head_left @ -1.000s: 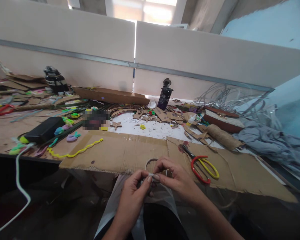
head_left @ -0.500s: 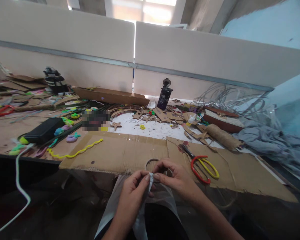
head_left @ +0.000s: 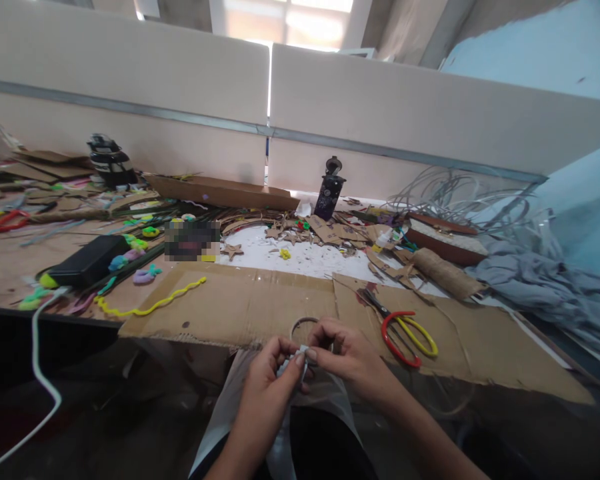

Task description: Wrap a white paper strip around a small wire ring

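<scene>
Two hands pinching a pale strip amid clutter

At the near edge of the cardboard sheet (head_left: 260, 300), the left hand (head_left: 273, 377) and right hand (head_left: 347, 353) are closing thumbs and fingers on a pale strip (head_left: 304, 349), their fingertips nearly meeting and partly hiding it. A thin ring (head_left: 300, 322) is showing just beyond; whether the right hand is gripping it cannot be told.

Scissors (head_left: 405, 337) with red and yellow handles are lying open-handled just right of the right hand. A wavy yellow strand (head_left: 153, 311) is lying to the left, and a black box (head_left: 90, 260) is sitting farther left. Cardboard stars (head_left: 232, 251) are littering the far side, where a dark tumbler (head_left: 329, 198) is standing. A twine roll (head_left: 445, 272) and gray cloth (head_left: 535, 280) are crowding the right.
</scene>
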The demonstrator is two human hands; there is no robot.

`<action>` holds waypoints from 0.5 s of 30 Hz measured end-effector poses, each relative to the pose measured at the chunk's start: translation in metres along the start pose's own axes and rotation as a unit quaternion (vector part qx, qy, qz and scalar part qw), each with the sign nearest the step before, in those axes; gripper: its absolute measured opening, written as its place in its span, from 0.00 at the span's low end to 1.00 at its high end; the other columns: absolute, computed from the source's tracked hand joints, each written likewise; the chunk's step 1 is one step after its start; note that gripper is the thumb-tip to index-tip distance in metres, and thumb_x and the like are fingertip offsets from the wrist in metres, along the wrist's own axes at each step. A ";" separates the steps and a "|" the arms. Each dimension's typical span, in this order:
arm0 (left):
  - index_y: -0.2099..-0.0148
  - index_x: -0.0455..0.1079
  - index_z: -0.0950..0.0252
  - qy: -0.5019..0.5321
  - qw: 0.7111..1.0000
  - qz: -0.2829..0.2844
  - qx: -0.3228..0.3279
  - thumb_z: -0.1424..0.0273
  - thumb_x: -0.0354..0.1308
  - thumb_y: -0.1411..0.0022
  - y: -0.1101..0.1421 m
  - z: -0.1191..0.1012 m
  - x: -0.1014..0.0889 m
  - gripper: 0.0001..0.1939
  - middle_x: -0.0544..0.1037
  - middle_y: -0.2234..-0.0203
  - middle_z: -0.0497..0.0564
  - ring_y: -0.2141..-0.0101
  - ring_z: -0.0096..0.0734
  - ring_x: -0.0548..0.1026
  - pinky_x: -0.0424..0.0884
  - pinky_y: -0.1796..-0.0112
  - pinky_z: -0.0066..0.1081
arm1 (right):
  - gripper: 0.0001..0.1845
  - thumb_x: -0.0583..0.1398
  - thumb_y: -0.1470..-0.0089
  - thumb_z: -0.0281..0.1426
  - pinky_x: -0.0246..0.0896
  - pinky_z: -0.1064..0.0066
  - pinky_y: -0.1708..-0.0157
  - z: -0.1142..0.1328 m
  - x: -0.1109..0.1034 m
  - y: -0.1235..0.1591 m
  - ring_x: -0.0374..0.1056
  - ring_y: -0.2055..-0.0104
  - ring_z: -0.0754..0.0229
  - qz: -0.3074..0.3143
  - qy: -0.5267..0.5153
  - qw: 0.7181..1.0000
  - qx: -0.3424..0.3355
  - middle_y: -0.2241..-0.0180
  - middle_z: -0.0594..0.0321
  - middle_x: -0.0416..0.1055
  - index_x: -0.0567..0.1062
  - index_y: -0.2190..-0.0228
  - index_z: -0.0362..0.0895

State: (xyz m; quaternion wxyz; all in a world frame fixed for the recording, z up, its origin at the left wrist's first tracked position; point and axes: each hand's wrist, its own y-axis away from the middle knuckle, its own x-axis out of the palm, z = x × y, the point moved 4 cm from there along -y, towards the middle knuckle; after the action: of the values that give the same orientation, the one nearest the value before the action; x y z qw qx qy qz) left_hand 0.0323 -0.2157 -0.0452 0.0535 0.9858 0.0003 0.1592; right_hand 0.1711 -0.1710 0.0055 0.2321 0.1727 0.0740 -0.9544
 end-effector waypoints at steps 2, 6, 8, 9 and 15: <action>0.66 0.70 0.65 0.003 1.000 -0.002 0.001 0.61 0.64 0.43 0.000 -0.002 -0.001 0.12 0.72 0.73 0.47 0.72 0.28 0.70 0.72 0.73 0.28 | 0.07 0.63 0.46 0.32 0.58 0.72 0.70 0.002 -0.001 0.000 0.66 0.70 0.61 0.006 0.024 1.000 -0.011 0.74 0.65 0.70 0.76 0.74 0.42; 0.66 0.70 0.65 0.018 1.000 -0.010 -0.004 0.61 0.65 0.44 0.000 -0.005 -0.002 0.13 0.73 0.72 0.47 0.72 0.28 0.71 0.73 0.73 0.28 | 0.11 0.67 0.48 0.31 0.63 0.68 0.61 0.007 -0.005 0.001 0.71 0.61 0.56 0.004 0.129 0.991 -0.023 0.63 0.61 0.77 0.79 0.60 0.45; 0.65 0.70 0.65 0.023 1.000 -0.017 -0.007 0.60 0.66 0.45 -0.001 -0.006 -0.003 0.14 0.73 0.72 0.47 0.73 0.29 0.72 0.72 0.74 0.28 | 0.16 0.67 0.47 0.32 0.64 0.66 0.59 0.008 -0.010 0.003 0.72 0.59 0.54 -0.009 0.172 0.985 -0.029 0.61 0.60 0.77 0.78 0.55 0.46; 0.64 0.71 0.65 0.022 1.000 -0.020 -0.008 0.60 0.66 0.45 -0.001 -0.006 -0.003 0.14 0.73 0.71 0.48 0.72 0.29 0.72 0.72 0.74 0.27 | 0.16 0.66 0.46 0.33 0.65 0.65 0.58 0.007 -0.014 0.005 0.72 0.58 0.54 -0.019 0.189 0.981 -0.034 0.60 0.59 0.77 0.78 0.54 0.47; 0.64 0.71 0.65 0.001 1.000 -0.014 -0.004 0.59 0.64 0.42 -0.001 -0.007 -0.006 0.13 0.75 0.73 0.48 0.74 0.28 0.72 0.70 0.72 0.27 | 0.18 0.57 0.39 0.42 0.66 0.60 0.54 -0.016 -0.068 0.030 0.72 0.54 0.49 -0.146 0.316 0.937 -0.033 0.55 0.55 0.76 0.76 0.51 0.48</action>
State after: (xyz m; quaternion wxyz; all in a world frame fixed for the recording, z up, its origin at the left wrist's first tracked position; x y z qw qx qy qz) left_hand 0.0245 -0.2142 -0.0401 0.0596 0.9852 0.0134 0.1599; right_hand 0.2471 -0.1654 0.0135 0.0609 0.4446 0.1995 -0.8711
